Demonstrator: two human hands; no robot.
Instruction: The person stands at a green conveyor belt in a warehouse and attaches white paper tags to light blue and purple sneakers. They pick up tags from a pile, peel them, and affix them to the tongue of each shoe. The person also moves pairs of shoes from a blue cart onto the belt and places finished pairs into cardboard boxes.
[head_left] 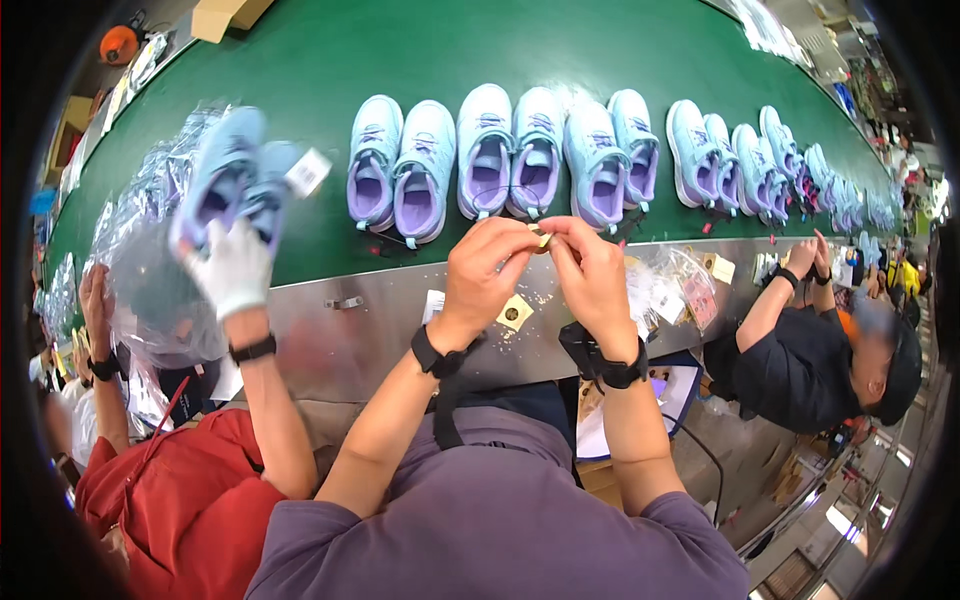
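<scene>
Fingers (520, 239) narrow on a small yellow piece (541, 241)

Left hand (485, 275) and right hand (592, 270) pinch it from either side; just beyond, one pale-blue shoe pair (485, 108) stands on the green surface (300, 225), heels toward the fingers, long axis running away, left hand nearer. A square yellow card (515, 312) lies on the metal ledge (380, 325), bodyward of the hands

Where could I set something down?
The green surface is bare beyond the row of shoes. The steel ledge has room below its latch, left of the left hand. Crowded: plastic-wrapped shoes leftward, plastic bag beside the right hand.
</scene>
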